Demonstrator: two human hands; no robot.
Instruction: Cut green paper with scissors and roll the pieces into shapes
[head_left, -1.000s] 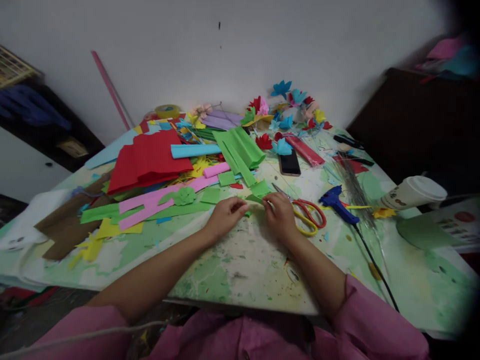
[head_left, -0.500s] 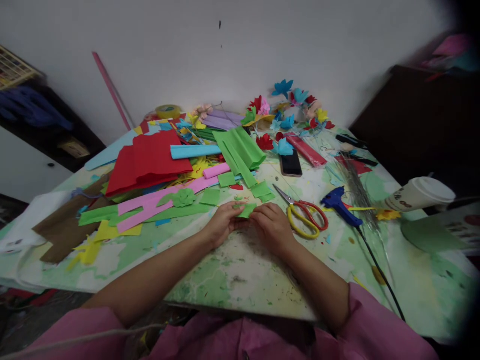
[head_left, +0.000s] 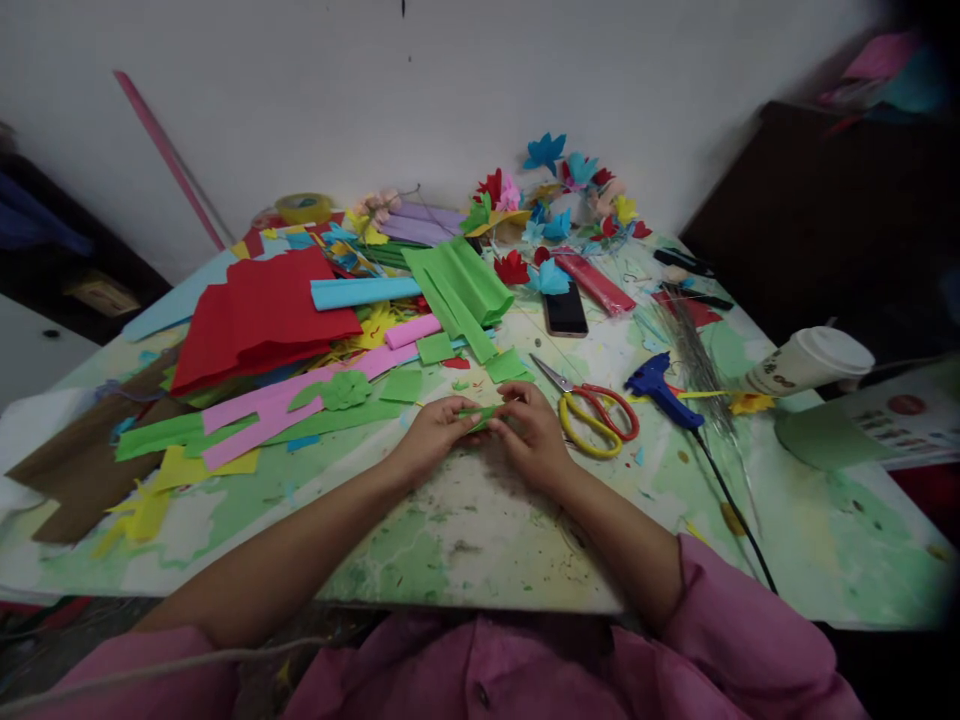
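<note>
Between my two hands is a small piece of green crepe paper [head_left: 480, 416], partly covered by my fingers. My left hand [head_left: 435, 432] pinches its left end, and my right hand [head_left: 531, 432] grips the right end with thumb and fingers. Just beyond them lie loose green paper squares [head_left: 402, 385] and a green paper flower [head_left: 346, 390]. Scissors [head_left: 592, 405] with one yellow and one red handle rest to the right of my right hand, blades pointing away.
A blue glue gun [head_left: 664, 390] with a black cord lies right of the scissors. Farther right are a paper cup [head_left: 814, 360] and thin wires [head_left: 694, 350]. Red crepe paper [head_left: 262, 320], a phone [head_left: 566, 310] and paper flowers [head_left: 555, 225] spread across the table [head_left: 442, 560].
The green piece, seen flat before, now looks narrower and folded or turned between my fingers. My right thumb has come up against it. The whole view has shifted slightly to the right.
</note>
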